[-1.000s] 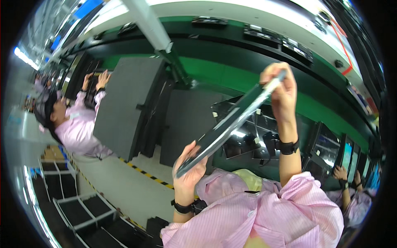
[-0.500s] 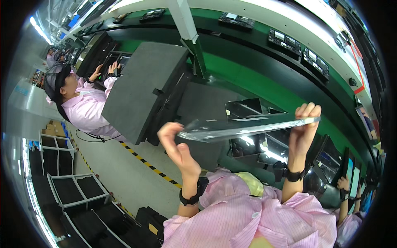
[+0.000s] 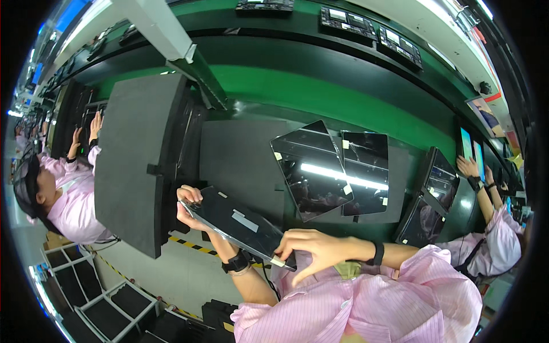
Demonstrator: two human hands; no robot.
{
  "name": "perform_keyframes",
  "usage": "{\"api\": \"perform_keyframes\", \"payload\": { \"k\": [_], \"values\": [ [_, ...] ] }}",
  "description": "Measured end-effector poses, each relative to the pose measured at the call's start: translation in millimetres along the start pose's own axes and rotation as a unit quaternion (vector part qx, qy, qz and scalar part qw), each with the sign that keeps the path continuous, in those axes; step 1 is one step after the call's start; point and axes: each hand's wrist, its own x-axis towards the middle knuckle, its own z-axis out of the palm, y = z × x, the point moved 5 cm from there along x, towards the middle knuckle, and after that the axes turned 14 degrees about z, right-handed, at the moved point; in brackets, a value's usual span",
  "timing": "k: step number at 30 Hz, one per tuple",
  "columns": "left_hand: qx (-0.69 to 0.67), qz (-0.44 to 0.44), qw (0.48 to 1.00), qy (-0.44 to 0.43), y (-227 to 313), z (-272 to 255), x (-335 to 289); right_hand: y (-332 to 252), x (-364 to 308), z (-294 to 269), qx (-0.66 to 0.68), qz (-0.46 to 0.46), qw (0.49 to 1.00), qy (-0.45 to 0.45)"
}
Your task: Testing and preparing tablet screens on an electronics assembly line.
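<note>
A dark flat tablet-like panel (image 3: 243,223) with a glossy film edge is held tilted in front of my chest. Pale tabs and a grey label mark its surface. My left hand (image 3: 193,207) grips its far left end, thumb and fingers around the edge. At the near right corner, by a pale tab, my right hand (image 3: 317,250) has its fingertips on the panel; its thumb hangs lower, and how firm the hold is stays unclear. Beyond my hands, two glossy black tablets, a left one (image 3: 306,180) and a right one (image 3: 366,191), lie overlapping on a dark mat (image 3: 240,143).
To the left stands a tall stack topped by a grey foam sheet (image 3: 137,154), with a co-worker (image 3: 63,194) behind it. More glossy panels (image 3: 437,183) lie at right, near another person's hand (image 3: 468,166). A metal post (image 3: 171,40) rises from the bench; circuit-board units (image 3: 347,24) line a shelf.
The panel has gone from nearly edge-on to tilted with its dark face showing, and moved left and nearer. My right hand has come down from its raised end to the near corner. My view has shifted.
</note>
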Motion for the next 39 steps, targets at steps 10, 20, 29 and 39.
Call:
{"api": "perform_keyframes", "payload": {
  "k": [10, 20, 29, 39],
  "values": [
    [-0.051, -0.012, 0.998, -0.045, -71.4, 0.6, 2.3, 146.6, 11.5, -178.5, -0.350, 0.381, 0.702, 0.490],
    [-0.008, -0.017, 0.999, -0.048, -78.5, -7.5, 9.6, 69.6, 32.3, -145.5, -0.190, 0.286, 0.822, 0.455],
    [0.015, -0.016, 0.998, -0.056, -79.4, 0.5, 8.7, 7.0, 62.9, -81.5, -0.239, 0.164, 0.881, 0.374],
    [0.018, -0.007, 0.997, -0.073, -72.5, -11.2, 12.1, 57.5, 60.9, -177.3, 0.270, 0.196, 0.841, 0.426]
  ]
}}
